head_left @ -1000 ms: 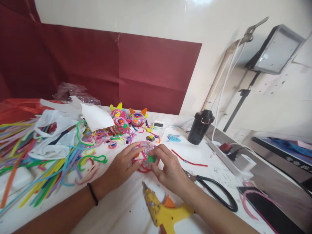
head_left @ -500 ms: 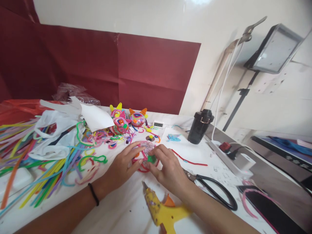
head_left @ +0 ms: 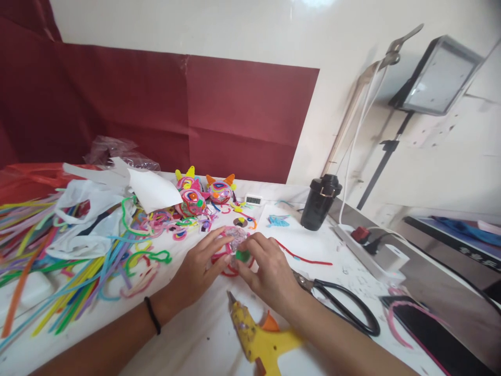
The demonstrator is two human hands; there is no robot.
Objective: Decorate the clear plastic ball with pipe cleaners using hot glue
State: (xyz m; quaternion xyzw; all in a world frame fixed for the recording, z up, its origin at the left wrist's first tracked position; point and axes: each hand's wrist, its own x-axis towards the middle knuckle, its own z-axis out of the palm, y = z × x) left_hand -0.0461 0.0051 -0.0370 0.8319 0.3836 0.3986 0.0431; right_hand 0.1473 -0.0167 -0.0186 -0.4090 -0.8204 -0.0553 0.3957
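Between my two hands is a round, see-through ball [head_left: 237, 237] trimmed with pink and red pipe cleaners and a green patch. My left hand [head_left: 199, 269] curls around its left side, thumb at the front. My right hand [head_left: 272, 271] grips the right side with bent fingers. Part of the ball is hidden behind the fingers. Just in front of it lies a yellow hot glue gun [head_left: 250, 334], its nozzle pointing away from me. Scissors [head_left: 344, 303] with black handles rest beside my right forearm. A red pipe cleaner [head_left: 305, 257] lies beyond my right hand.
Finished-looking pipe-cleaner animal heads [head_left: 221, 190] stand at the back near a small white digital timer [head_left: 253, 200]. Bundled pipe cleaners [head_left: 82, 287] cover the left side. A black bottle [head_left: 320, 203], a power strip [head_left: 370, 256] and a dark phone-like slab [head_left: 438, 334] are on the right.
Hardly anything differs. Both hands stay around the ball with only slight finger movement, and the view has shifted a little.
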